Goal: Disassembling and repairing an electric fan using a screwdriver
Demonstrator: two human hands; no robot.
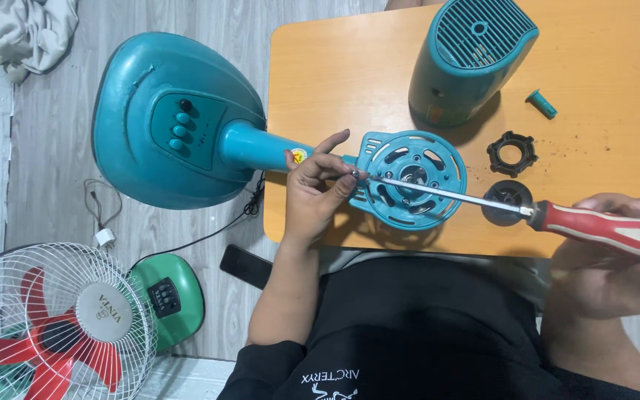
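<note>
A crumpled grey cloth lies on the pale wooden floor. A second fan with white wire grille, red blades and green base stands nearby, just beside a flat black phone and a thin white cable.

The person wears a black top with short sleeves, a small white printed logo on the chest; both forearms and hands are bare, no rings or watch showing.
</note>
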